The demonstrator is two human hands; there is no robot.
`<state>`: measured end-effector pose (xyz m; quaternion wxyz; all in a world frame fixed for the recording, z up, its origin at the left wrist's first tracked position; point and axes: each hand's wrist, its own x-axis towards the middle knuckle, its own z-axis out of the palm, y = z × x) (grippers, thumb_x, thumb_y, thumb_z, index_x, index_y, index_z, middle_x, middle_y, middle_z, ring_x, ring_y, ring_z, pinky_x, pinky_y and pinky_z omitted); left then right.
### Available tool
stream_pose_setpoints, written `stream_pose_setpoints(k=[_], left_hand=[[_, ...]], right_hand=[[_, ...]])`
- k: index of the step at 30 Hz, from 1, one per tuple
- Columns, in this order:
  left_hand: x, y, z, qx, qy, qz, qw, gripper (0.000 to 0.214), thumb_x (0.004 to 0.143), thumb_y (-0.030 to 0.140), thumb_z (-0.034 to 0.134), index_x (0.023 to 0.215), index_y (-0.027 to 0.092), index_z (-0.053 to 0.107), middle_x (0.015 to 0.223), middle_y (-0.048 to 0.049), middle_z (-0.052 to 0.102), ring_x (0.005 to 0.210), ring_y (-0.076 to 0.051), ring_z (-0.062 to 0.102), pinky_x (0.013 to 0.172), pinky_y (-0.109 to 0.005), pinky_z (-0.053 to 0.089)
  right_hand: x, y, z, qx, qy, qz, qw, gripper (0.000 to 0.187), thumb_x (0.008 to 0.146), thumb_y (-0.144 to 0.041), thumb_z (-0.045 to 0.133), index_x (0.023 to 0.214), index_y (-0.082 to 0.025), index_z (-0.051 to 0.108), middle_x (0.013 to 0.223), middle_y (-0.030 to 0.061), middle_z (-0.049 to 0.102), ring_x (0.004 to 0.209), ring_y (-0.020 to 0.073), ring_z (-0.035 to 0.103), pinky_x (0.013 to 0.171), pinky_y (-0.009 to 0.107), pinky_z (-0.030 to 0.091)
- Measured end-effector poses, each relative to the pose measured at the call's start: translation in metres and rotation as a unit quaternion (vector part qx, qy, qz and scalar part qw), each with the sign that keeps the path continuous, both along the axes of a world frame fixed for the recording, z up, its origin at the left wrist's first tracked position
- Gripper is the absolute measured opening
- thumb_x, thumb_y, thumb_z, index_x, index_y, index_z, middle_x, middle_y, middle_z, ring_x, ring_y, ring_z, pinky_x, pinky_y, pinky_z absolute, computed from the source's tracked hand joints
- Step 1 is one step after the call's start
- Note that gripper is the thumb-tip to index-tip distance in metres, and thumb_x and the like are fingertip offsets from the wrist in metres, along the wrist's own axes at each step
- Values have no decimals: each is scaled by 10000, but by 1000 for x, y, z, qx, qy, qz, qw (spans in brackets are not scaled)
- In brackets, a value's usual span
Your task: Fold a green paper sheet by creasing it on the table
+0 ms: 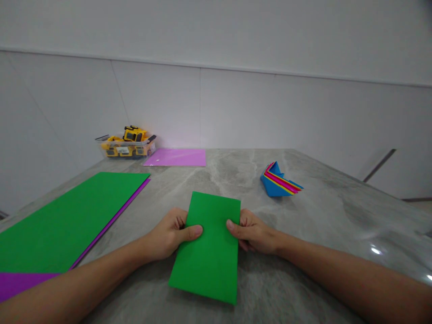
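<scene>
A green sheet of paper (211,252), a plain rectangle taller than it is wide, is held up in front of me over the table. My left hand (172,234) grips its left edge, thumb on the front and the other fingers behind. On the right edge, my right hand (254,231) pinches it the same way. The paper hides most fingertips of both hands. Beyond my right hand lies a folded paper piece (278,182) in blue with pink and yellow stripes.
Large green sheets (81,211) with purple sheets (27,283) beneath lie at the left. A pink-purple sheet (180,157) is at the back of the grey marbled table (324,270). Beside it, a clear plastic box (126,148) holds yellow toy vehicles. A white wall stands behind.
</scene>
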<state>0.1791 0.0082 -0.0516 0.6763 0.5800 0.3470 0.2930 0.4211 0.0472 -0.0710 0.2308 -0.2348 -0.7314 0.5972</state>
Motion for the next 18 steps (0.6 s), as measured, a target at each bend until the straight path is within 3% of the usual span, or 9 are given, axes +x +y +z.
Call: stream_pose_setpoints(k=[18], left_hand=[[0, -3, 2, -16, 7, -18, 1000, 424, 740, 515, 749, 826, 99, 751, 765, -92, 745, 586, -132, 636, 559, -205, 476]], right_hand=[[1, 1, 3, 24, 8, -41, 999, 687, 827, -727, 520, 443, -161, 449, 365, -50, 367, 340, 42, 323, 348, 183, 214]])
